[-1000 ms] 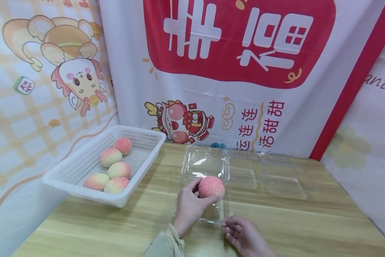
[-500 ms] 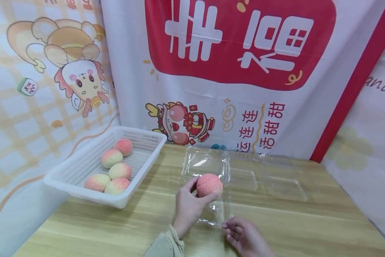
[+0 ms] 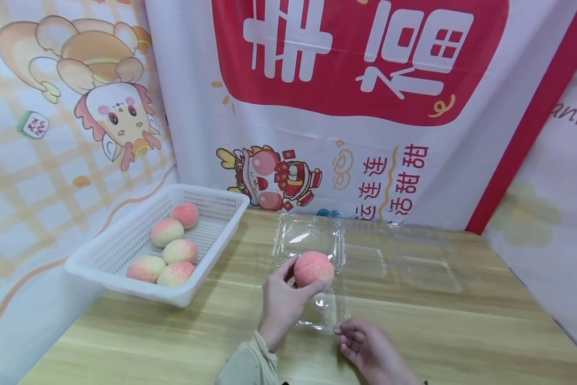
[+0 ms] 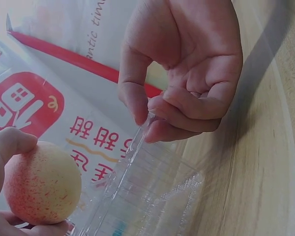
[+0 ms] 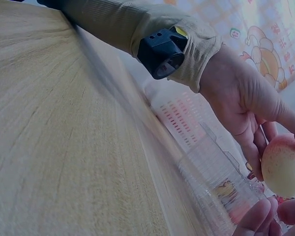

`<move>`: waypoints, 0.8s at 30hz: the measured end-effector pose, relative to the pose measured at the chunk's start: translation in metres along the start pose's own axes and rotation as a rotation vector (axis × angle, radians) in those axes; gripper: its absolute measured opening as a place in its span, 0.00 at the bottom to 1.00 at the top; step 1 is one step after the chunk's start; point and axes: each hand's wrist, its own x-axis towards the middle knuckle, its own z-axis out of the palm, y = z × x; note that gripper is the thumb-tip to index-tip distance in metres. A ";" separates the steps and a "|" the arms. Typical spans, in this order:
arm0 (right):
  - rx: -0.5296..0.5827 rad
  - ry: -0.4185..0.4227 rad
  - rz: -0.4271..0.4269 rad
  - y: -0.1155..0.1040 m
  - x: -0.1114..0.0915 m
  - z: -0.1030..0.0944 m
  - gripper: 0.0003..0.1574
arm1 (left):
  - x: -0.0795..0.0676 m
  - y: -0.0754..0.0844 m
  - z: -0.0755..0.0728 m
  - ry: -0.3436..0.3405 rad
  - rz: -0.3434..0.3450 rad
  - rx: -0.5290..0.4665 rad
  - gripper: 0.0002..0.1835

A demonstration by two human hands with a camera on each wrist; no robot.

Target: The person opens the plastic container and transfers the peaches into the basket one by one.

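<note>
My left hand (image 3: 284,302) grips a round pink and cream peach (image 3: 313,269) between thumb and fingers. In the head view the peach overlaps an opened clear plastic clamshell box (image 3: 298,238), whose lid lies folded back toward the cloth. My right hand (image 3: 365,345) pinches the box's near right corner with its thumb and index finger; the other fingers are curled. The left wrist view has that pinch on the clear rim (image 4: 132,147) from close up, with the peach's cream side toward the camera. In the right wrist view the box (image 5: 211,172) is beneath the peach.
A white perforated plastic basket (image 3: 216,251) at the left holds several more peaches (image 3: 179,251). More clear plastic boxes (image 3: 428,272) lie right of the opened one on the wooden table (image 3: 461,337). Printed cloths (image 3: 355,123) hang behind and at the sides.
The peach has shifted slightly left and away over the box in my left hand. The right hand keeps its pinch on the corner. The head view has tilted a little.
</note>
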 end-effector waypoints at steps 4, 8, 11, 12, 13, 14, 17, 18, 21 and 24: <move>-0.002 -0.002 -0.005 -0.001 0.000 0.001 0.04 | 0.001 0.002 -0.001 0.004 0.005 -0.026 0.41; 0.005 -0.003 -0.005 -0.002 0.000 0.002 0.04 | 0.002 0.003 -0.002 0.010 -0.002 -0.037 0.40; 0.009 0.000 -0.002 -0.002 0.000 0.002 0.05 | 0.003 0.004 -0.002 0.009 -0.005 -0.046 0.39; 0.008 0.001 -0.001 -0.002 0.001 0.002 0.05 | 0.004 0.004 -0.002 0.010 -0.005 -0.049 0.39; 0.008 0.002 0.000 -0.002 0.001 0.002 0.05 | 0.004 0.005 -0.003 0.009 -0.004 -0.052 0.39; 0.008 0.003 0.000 -0.003 0.001 0.002 0.05 | 0.004 0.006 -0.003 0.010 0.000 -0.055 0.39; 0.007 0.003 0.003 -0.003 0.001 0.001 0.05 | 0.005 0.009 -0.007 0.012 0.000 -0.065 0.39; 0.008 0.002 0.003 -0.003 0.001 0.001 0.06 | 0.005 0.011 -0.008 0.012 -0.002 -0.065 0.39; 0.002 -0.007 0.000 -0.003 0.000 0.001 0.06 | 0.007 0.014 -0.011 0.012 -0.011 -0.073 0.40; -0.005 -0.012 0.006 -0.003 0.000 0.000 0.06 | 0.009 0.017 -0.014 0.016 -0.021 -0.083 0.40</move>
